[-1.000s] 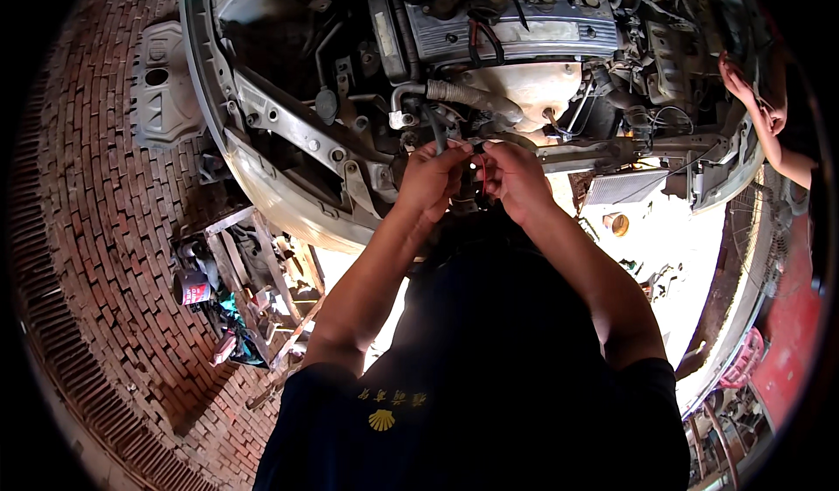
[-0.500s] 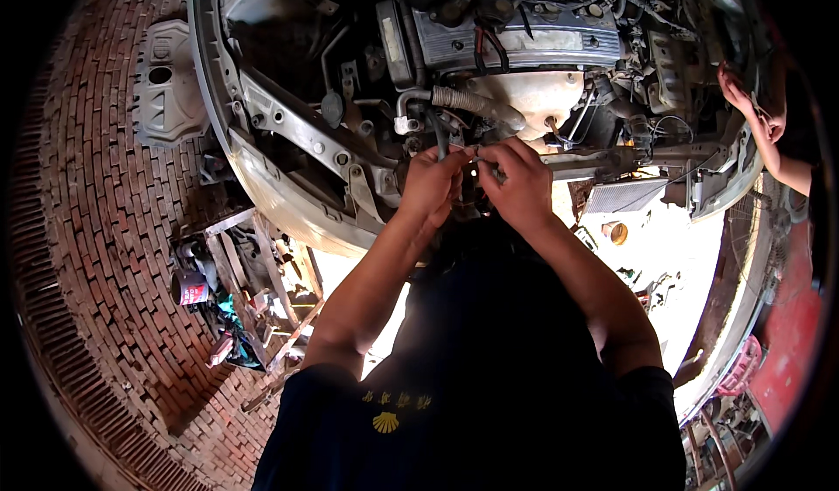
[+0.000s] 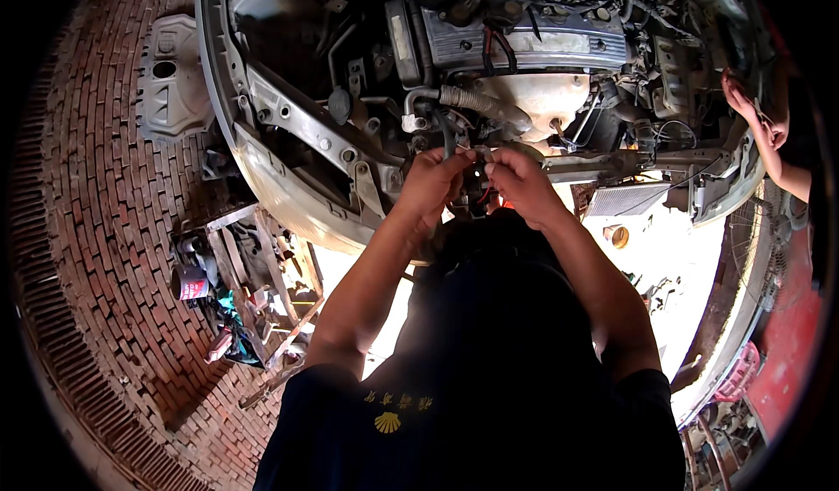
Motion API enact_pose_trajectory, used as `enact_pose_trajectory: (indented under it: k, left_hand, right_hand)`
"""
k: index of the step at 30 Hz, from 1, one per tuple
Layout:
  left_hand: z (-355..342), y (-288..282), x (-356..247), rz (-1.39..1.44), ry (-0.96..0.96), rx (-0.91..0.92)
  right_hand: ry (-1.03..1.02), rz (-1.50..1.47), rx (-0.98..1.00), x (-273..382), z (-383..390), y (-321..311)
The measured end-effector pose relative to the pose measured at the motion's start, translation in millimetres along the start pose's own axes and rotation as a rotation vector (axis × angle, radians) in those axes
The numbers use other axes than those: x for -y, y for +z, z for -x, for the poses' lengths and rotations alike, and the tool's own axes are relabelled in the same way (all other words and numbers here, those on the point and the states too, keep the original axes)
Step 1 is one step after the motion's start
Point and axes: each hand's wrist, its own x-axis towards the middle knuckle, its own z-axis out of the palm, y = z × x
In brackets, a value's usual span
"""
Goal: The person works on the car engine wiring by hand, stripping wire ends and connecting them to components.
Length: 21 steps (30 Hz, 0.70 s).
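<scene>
Both of our hands are closed, fingertips pinched together on a small dark part with red wires [image 3: 476,190] at the front edge of the engine bay [image 3: 367,72]. Our left hand [image 3: 430,183] curls around it from the left, thumb and forefinger meeting near the top; our right hand [image 3: 523,185] grips from the right, its fingertips just touching those of the left. How much of the part each hand actually clasps we cannot tell, since the fingers cover most of it and it sits in shadow.

What shows of the part hangs below the fingertips, so its long axis seems to run roughly up and down in the view, from the engine toward our body, with the red wires trailing at the lower end. Its exact shape is too dark to make out.

Just beyond our hands a ribbed hose [image 3: 476,102] runs slantwise toward the pale engine block [image 3: 542,93], and the grey valve cover [image 3: 524,41] lies across the bay behind it. A bent metal crossmember [image 3: 306,128] follows the left front edge of the bay. On the brick paving [image 3: 96,229] to our left sits a metal rack with cans and rags [image 3: 236,290]. At the right edge of the bay, another person's hand [image 3: 752,111] rests on the bodywork, well apart from ours.
</scene>
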Motion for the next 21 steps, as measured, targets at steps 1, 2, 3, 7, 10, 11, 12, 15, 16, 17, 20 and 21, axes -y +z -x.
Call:
enact_pose_trajectory:
  k: [1, 2, 3, 7, 10, 11, 12, 15, 16, 17, 20, 21]
  left_hand:
    - [0, -1, 0, -0.012, -0.012, 0.007]
    - [0, -2, -1, -0.037, -0.002, -0.004]
    - [1, -1, -1, -0.062, 0.008, -0.014]
    - [2, 3, -3, -0.082, 0.009, -0.033]
    - [-5, 2, 5, -0.082, 0.048, -0.054]
    - [-6, 3, 6, -0.079, 0.053, -0.066]
    - [-6, 4, 8, -0.076, 0.059, -0.079]
    - [-6, 7, 8, -0.064, 0.047, -0.089]
    - [-5, 8, 7, -0.059, 0.039, -0.090]
    - [-6, 8, 7, -0.050, 0.034, -0.087]
    - [-8, 5, 9, 0.006, 0.020, -0.053]
    - [-9, 1, 11, 0.042, 0.015, -0.025]
  right_hand:
    - [-0.051, 0.034, 0.006, 0, -2, 1]
    - [-0.138, 0.169, -0.042, 1, -1, 1]
    - [-0.226, 0.303, -0.091, 1, 1, 0]
    - [-0.312, 0.363, -0.168, 0, 4, 5]
    - [-0.247, 0.418, -0.185, 7, 10, 10]
    - [-0.344, 0.543, -0.220, 13, 14, 12]
    - [-0.441, 0.668, -0.254, 20, 17, 15]
    - [-0.690, 0.962, -0.348, 21, 18, 18]
    - [-0.767, 1.046, -0.374, 20, 17, 19]
    - [-0.780, 1.070, -0.388, 19, 16, 20]
    - [-0.802, 1.120, -0.418, 17, 13, 22]
    - [-0.798, 1.123, -0.421, 16, 13, 21]
